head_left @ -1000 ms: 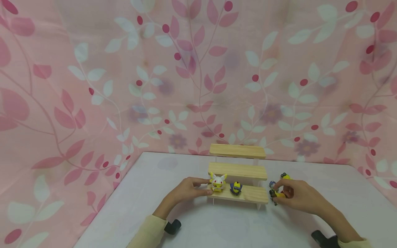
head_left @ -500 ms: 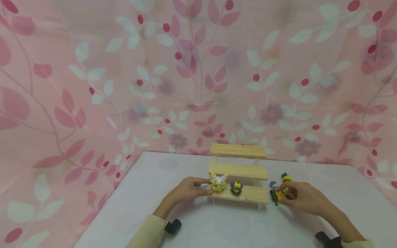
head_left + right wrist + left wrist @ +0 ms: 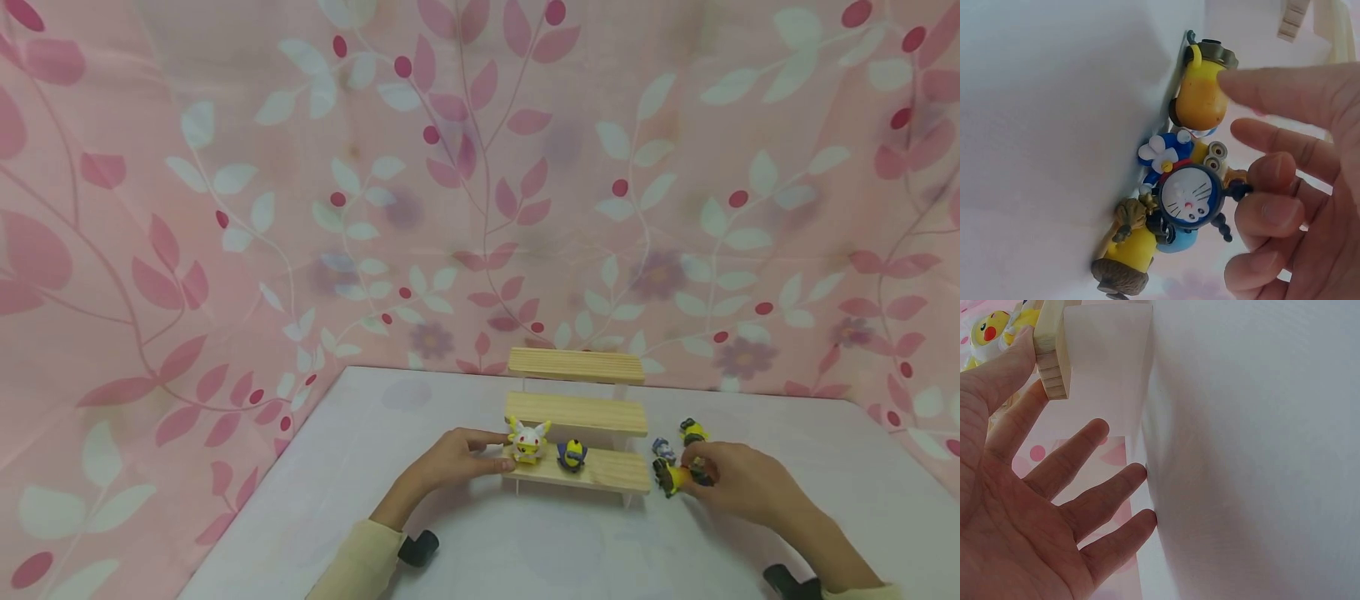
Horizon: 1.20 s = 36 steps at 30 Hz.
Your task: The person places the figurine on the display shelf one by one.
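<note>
Stand: three-tier wooden stand (image 3: 575,415), upright on the white table (image 3: 480,550), pale supports under each board.
Left hand: the left hand (image 3: 463,454) is clamped on the left end of the lowest board, thumb on top and index finger beneath; the other three fingers are spread out below the board.
Front tier: white-and-yellow figure (image 3: 528,442) stands at the left end, just beside the left hand; yellow-and-blue figure (image 3: 572,456) stands near the middle, apart from it.
Right hand: the right hand (image 3: 742,479) is at the loose figures right of the stand. Thumb and index finger are apart, the remaining fingers curled. Cannot tell whether it grips any figure.
Loose figures: yellow-orange figure (image 3: 1202,97) lies nearest the thumb tip, contact unclear. Blue-and-white figure (image 3: 1189,197) with dark braids lies close to the curled fingers. Goggled yellow figure (image 3: 1215,154) is partly hidden behind it. Brown-based yellow figure (image 3: 1127,253) lies beside the blue-and-white one.
Wrists: black device (image 3: 418,549) at the left, second black device (image 3: 793,582) at the right.
Backdrop: pink leaf-patterned cloth (image 3: 570,217).
</note>
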Each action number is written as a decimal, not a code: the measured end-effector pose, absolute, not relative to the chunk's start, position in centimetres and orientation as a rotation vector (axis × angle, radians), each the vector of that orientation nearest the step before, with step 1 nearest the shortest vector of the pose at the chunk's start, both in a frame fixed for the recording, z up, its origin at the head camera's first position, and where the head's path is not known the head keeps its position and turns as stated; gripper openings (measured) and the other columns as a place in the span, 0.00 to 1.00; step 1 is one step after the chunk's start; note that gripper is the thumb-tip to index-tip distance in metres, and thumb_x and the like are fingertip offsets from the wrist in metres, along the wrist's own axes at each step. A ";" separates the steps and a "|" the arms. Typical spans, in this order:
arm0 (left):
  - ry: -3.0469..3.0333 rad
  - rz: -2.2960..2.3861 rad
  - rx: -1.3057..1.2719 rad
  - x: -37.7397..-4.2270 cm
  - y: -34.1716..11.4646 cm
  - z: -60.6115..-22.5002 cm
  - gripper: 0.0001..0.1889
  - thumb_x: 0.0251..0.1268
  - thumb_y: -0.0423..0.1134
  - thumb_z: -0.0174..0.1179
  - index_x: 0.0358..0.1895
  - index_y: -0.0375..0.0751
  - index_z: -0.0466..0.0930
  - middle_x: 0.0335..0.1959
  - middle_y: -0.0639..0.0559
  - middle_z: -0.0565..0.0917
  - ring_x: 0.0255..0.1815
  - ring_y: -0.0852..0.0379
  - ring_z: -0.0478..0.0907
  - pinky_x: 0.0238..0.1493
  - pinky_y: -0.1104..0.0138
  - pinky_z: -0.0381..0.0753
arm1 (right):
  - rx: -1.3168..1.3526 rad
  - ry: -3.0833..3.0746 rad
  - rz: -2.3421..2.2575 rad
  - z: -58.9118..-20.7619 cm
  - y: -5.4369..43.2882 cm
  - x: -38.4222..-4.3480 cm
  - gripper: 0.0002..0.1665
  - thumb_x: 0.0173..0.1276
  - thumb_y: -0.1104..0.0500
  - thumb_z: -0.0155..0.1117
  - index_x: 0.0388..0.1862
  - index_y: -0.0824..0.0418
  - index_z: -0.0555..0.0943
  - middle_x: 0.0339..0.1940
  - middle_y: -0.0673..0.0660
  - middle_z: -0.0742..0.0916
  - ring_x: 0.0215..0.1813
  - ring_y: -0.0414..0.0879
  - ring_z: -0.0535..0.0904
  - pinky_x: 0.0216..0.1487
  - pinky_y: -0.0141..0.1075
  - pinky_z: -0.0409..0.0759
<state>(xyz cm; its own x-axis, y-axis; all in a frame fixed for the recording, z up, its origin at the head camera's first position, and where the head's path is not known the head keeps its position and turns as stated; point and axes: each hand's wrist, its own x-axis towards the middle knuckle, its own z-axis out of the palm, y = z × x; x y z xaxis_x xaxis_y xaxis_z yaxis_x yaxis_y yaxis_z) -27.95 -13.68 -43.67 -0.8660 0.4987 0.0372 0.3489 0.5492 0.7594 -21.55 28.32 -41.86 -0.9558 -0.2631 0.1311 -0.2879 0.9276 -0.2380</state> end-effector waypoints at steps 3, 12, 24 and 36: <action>2.599 1.213 0.716 -27.9 -13.7 -43.6 0.26 0.57 0.58 0.69 0.58 0.55 0.84 0.59 0.51 0.81 0.60 0.39 0.77 0.58 0.46 0.76 | 0.413 -3.024 0.315 -41.8 28.1 -21.5 0.13 0.54 0.49 0.77 0.36 0.46 0.82 0.21 0.43 0.75 0.24 0.41 0.66 0.24 0.35 0.65; 2.596 1.215 0.705 -27.8 -13.7 -43.6 0.26 0.57 0.58 0.70 0.58 0.55 0.84 0.59 0.50 0.81 0.60 0.38 0.77 0.58 0.45 0.75 | 0.439 -3.002 0.116 -42.0 27.6 -21.8 0.14 0.49 0.57 0.79 0.33 0.46 0.84 0.33 0.48 0.87 0.28 0.42 0.73 0.28 0.42 0.77; 2.591 1.224 0.691 -27.7 -13.6 -43.4 0.25 0.57 0.58 0.70 0.58 0.55 0.84 0.59 0.50 0.81 0.60 0.39 0.77 0.58 0.46 0.75 | 0.497 -2.919 0.039 -42.5 27.2 -21.9 0.13 0.48 0.59 0.80 0.30 0.49 0.84 0.32 0.48 0.87 0.28 0.43 0.77 0.27 0.43 0.79; 2.605 1.206 0.696 -27.8 -13.6 -43.5 0.26 0.57 0.59 0.69 0.58 0.56 0.84 0.59 0.49 0.81 0.60 0.38 0.77 0.58 0.46 0.76 | 0.455 -3.011 0.182 -41.9 27.6 -21.7 0.13 0.50 0.52 0.80 0.31 0.46 0.83 0.31 0.44 0.84 0.28 0.40 0.71 0.30 0.42 0.79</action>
